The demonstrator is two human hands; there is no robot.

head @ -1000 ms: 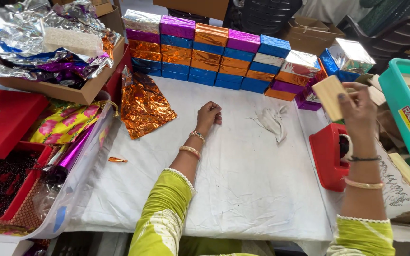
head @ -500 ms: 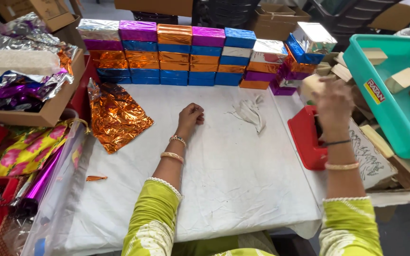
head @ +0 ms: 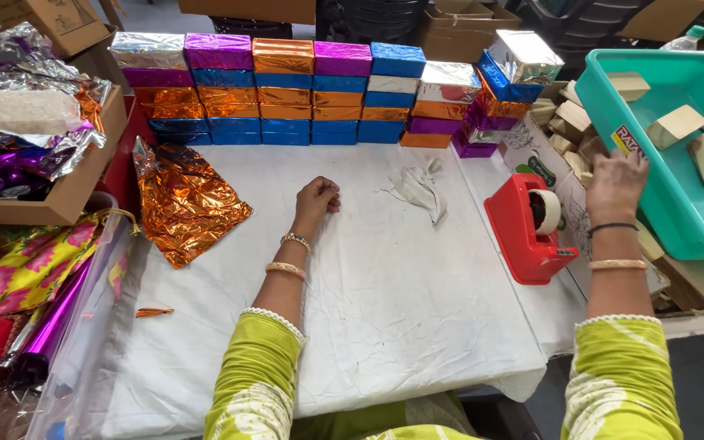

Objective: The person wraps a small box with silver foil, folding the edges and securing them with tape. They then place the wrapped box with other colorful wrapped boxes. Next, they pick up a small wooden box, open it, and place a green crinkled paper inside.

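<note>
My left hand (head: 317, 198) rests as a loose fist on the white cloth (head: 401, 310) near the table's middle, holding nothing. To its left lies a crumpled sheet of orange foil (head: 185, 202). My right hand (head: 617, 183) is stretched out at the near rim of the teal plastic tub (head: 678, 224), back of the hand up, fingers slightly apart. No box shows in it. Several plain tan boxes (head: 676, 126) lie in the tub. A red tape dispenser (head: 523, 228) stands just left of my right wrist.
A wall of foil-wrapped boxes (head: 311, 90) in silver, purple, orange and blue runs along the far edge. White paper scraps (head: 419, 189) lie on the cloth. A cardboard box of foil sheets (head: 26, 155) sits at left, with foil rolls (head: 50, 326) below it.
My right hand held a tan box up by the wrapped stack, then moved right and down to the teal tub; the box is no longer seen in it. The left hand stayed put.
</note>
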